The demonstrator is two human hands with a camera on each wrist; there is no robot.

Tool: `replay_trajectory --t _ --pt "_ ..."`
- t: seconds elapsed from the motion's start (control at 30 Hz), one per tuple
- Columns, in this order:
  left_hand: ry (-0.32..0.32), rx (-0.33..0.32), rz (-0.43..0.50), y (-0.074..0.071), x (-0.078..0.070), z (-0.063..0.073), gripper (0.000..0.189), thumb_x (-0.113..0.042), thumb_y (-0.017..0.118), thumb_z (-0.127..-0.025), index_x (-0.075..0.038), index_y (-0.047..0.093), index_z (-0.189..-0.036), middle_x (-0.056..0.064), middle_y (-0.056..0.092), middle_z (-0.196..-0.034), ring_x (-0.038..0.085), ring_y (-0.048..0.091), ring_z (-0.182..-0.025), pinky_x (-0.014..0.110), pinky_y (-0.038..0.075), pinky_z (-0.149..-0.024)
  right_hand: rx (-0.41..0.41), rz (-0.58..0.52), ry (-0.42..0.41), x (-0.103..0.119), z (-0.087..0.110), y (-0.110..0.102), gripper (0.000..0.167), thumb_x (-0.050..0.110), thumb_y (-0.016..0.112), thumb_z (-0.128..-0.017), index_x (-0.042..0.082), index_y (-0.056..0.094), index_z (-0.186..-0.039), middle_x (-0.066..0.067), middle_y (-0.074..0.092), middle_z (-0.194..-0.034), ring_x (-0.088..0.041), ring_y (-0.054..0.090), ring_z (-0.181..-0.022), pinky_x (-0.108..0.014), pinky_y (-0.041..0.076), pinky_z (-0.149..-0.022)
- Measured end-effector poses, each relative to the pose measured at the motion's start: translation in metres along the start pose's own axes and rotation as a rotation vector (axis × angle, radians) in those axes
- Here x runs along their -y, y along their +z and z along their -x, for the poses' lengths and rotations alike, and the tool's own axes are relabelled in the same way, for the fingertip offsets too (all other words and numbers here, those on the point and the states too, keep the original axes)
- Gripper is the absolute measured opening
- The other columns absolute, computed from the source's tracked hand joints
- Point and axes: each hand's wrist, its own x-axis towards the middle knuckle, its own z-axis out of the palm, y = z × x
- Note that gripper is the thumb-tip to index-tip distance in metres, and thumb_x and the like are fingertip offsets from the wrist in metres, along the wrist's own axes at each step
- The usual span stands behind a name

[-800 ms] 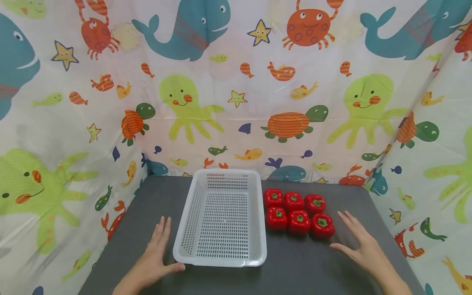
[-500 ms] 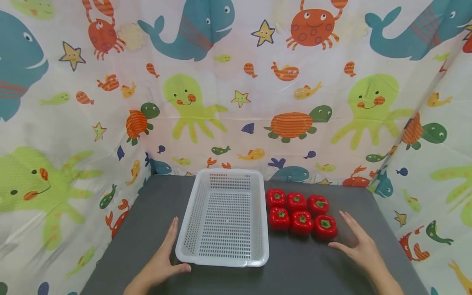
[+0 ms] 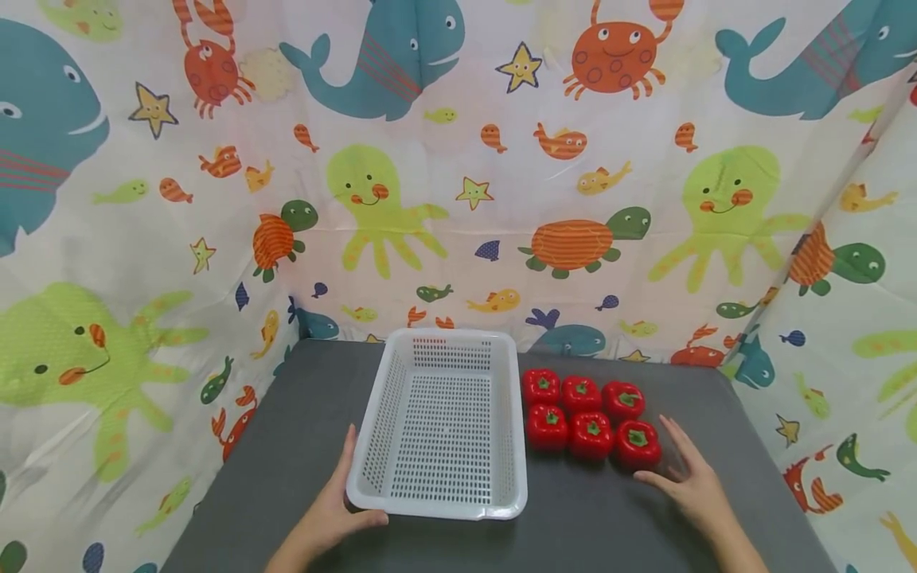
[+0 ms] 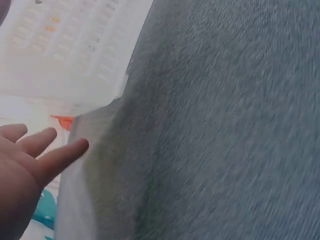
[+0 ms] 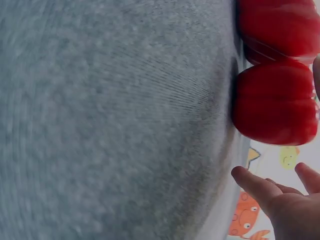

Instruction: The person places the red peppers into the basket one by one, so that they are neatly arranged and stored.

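Note:
A white perforated plastic basket [image 3: 507,509] stands on the dark grey table with nothing in it. At its near left corner is my left hand [image 3: 331,509], fingers extended along the left side and thumb by the front rim. The left wrist view shows those fingers [image 4: 65,157] spread below the basket wall [image 4: 55,80]. Several red bell peppers sit in two rows right of the basket. My right hand [image 3: 691,485] reaches beside the nearest right bell pepper [image 3: 637,444], thumb and fingers apart around its right side. In the right wrist view its fingers are straight near that bell pepper [image 5: 275,102].
The dark grey table [image 3: 573,525] spreads around the basket and peppers. A white curtain [image 3: 444,239] printed with sea animals hangs behind it and along both sides.
My left hand has moved right, up to the basket's near left corner. The right hand has drawn slightly closer to the nearest right bell pepper. The head view has shifted a little.

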Motion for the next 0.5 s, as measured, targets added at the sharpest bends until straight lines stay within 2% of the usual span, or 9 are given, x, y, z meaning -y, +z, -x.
replay_trajectory --t 0.07,0.13,0.3,0.37,0.43,0.5 --pt "-0.015 -0.028 0.036 0.003 0.000 0.000 0.136 0.000 0.087 -0.076 -0.041 -0.012 -0.159 0.008 -0.001 -0.171 0.053 0.040 -0.137 0.025 0.054 -0.094 -0.007 -0.007 -0.001 -0.004 -0.001 0.002 0.108 0.029 0.087 -0.080 0.037 0.017 -0.161 -0.022 0.018 -0.166 -0.049 0.025 -0.146 -0.063 0.046 -0.095" --pt "-0.031 -0.051 0.071 0.006 0.000 -0.001 0.133 0.000 0.087 -0.075 -0.042 -0.008 -0.160 0.008 0.004 -0.170 0.052 0.042 -0.136 0.027 0.055 -0.094 -0.012 -0.017 -0.016 -0.007 -0.001 0.004 0.107 0.029 0.087 -0.080 0.037 0.018 -0.161 -0.020 0.020 -0.166 -0.025 0.025 -0.152 -0.059 0.048 -0.095" --pt "-0.008 -0.042 0.168 0.010 0.001 0.000 0.128 0.007 0.082 -0.077 -0.039 -0.004 -0.161 0.011 0.005 -0.170 0.056 0.039 -0.135 0.036 0.058 -0.093 0.003 -0.045 -0.035 -0.012 -0.003 0.008 0.104 0.026 0.085 -0.082 0.037 0.018 -0.161 -0.017 0.020 -0.167 0.004 0.023 -0.145 -0.053 0.047 -0.098" --pt "-0.004 -0.047 0.176 0.011 0.002 0.001 0.126 0.007 0.082 -0.078 -0.038 -0.002 -0.161 0.010 0.005 -0.170 0.056 0.039 -0.136 0.040 0.057 -0.094 0.003 -0.052 -0.036 -0.013 -0.003 0.009 0.104 0.025 0.085 -0.082 0.037 0.019 -0.161 -0.017 0.020 -0.167 0.001 0.025 -0.146 -0.052 0.047 -0.098" --pt "-0.007 -0.049 0.178 0.011 0.002 0.001 0.125 0.006 0.081 -0.079 -0.038 -0.001 -0.162 0.011 0.005 -0.170 0.055 0.039 -0.136 0.041 0.057 -0.095 -0.006 -0.055 -0.043 -0.015 -0.004 0.009 0.104 0.024 0.086 -0.081 0.036 0.020 -0.161 -0.015 0.022 -0.167 0.013 0.025 -0.139 -0.048 0.050 -0.097" --pt "-0.009 -0.047 0.179 0.011 0.001 0.001 0.124 0.005 0.081 -0.079 -0.036 -0.001 -0.162 0.012 0.006 -0.170 0.055 0.040 -0.135 0.040 0.057 -0.095 -0.015 -0.063 -0.047 -0.016 -0.004 0.010 0.104 0.023 0.086 -0.080 0.036 0.021 -0.161 -0.011 0.024 -0.167 0.021 0.026 -0.130 -0.036 0.055 -0.096"
